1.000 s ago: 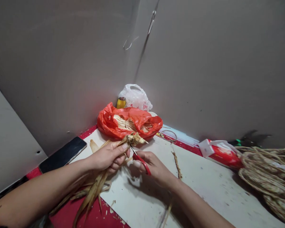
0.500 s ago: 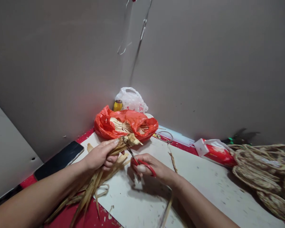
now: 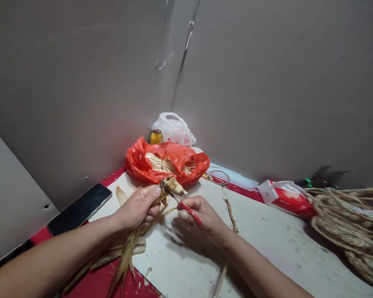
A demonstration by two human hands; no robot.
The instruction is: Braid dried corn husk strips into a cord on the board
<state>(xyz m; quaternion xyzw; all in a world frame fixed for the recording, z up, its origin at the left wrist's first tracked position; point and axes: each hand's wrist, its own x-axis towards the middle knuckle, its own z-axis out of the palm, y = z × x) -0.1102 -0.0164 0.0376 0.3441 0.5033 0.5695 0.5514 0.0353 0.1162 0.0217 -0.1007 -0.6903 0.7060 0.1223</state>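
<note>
My left hand (image 3: 139, 209) grips a bundle of dried husks (image 3: 133, 236) near its stubby end, just in front of the red bag (image 3: 166, 161) on the counter (image 3: 267, 240). My right hand (image 3: 202, 217) holds red-handled scissors (image 3: 186, 207), blades at the husk end. A phone (image 3: 79, 209) lies left of the bag.

- Husk bundle (image 3: 133, 244): dry, fibrous, matt.
- Scissors (image 3: 186, 209): glossy red plastic handles, metal blades.
- Bag (image 3: 143, 163): shiny, crinkled orange plastic.
- Tabletop (image 3: 267, 240): scuffed matt white.
- Phone (image 3: 80, 209): glossy black.
</note>
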